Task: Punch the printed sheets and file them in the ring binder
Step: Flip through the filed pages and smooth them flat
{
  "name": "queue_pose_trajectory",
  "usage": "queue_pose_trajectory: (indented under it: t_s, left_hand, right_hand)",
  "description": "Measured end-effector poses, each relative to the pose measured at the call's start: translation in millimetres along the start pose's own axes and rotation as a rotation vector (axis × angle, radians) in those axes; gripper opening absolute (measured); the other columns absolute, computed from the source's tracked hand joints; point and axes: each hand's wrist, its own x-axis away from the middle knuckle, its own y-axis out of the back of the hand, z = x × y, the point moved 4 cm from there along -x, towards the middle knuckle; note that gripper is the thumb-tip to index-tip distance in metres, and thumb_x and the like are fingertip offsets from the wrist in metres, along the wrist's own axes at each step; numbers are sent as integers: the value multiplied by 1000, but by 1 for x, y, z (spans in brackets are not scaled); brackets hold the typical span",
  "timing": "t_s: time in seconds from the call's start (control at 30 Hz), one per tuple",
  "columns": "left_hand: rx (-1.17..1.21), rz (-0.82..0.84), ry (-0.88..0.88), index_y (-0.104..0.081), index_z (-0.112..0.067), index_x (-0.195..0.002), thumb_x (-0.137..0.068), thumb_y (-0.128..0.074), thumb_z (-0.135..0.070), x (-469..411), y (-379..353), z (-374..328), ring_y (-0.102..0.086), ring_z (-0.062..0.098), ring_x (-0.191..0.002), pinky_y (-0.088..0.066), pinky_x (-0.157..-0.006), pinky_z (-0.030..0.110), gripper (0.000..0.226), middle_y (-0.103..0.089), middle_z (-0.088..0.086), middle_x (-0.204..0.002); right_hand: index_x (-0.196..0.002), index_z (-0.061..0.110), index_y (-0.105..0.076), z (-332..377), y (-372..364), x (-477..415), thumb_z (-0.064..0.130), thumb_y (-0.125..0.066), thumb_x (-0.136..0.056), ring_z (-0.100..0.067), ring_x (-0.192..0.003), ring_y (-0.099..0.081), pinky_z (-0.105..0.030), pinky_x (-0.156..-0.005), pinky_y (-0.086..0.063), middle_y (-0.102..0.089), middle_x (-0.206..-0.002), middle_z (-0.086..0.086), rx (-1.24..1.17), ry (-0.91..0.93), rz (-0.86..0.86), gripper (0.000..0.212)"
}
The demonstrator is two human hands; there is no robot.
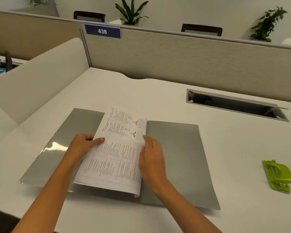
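Grey ring binder (pixel 175 157) lay open flat on the white surface (pixel 233 145), the printed sheets (pixel 118 155) held over its middle. I saw the left hand (pixel 82 145) pinching their left edge in its grip. The right hand (pixel 152 157) touched their right edge, its grip too blurred to tell.

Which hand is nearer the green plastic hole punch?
Right. The right hand is at the printed sheets' right edge, left of the green hole punch; the left hand pinches their left edge, farther.
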Motion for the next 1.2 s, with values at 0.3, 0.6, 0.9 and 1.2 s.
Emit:
queue_pose_trajectory:
  t_s: [0.3,0.6,0.9,1.2]
  left_hand:
    - [138,-70,139,-65,0,-87,-77,-78,-21,-1,0,23,-71,35,-74,-59,-70,44,27,-74,16,-84]
    - [248,-88,213,-63,-4,-94,-77,-78,-14,-4,-6,38,-70,39,-82,-56,-81,53,25,-72,21,-95]
    - [198,-53,170,-63,-11,-110,-79,-76,-14,-5,-1,17,-72,34,-77,-59,-67,41,33,-73,17,-93]
    - [671,393,157,-68,-9,-103,-88,-58,-4,17,-38,-63,-73,17,-68,-61,-64,32,19,-75,10,-86]
  right_hand:
    - [-153,5,-4,-86,-18,-1,64,21,-78,-24,-150,2,-31,-117,10,-1,-162,-11,448,-100,58,99]
    - [-151,3,-21,-90,-20,2,59,3,-92,-24,-148,-16,-31,-117,1,-19,-159,-12,492,-105,2,85]
    - [-153,6,-15,-94,-18,3,53,-8,-96,-19,-149,-8,-26,-120,4,-13,-161,-7,403,-74,-15,74]
    - [-132,21,-54,-90,13,3,30,-46,-100,-8,-124,-50,-20,-104,-41,-57,-134,6,-328,-301,-113,34]
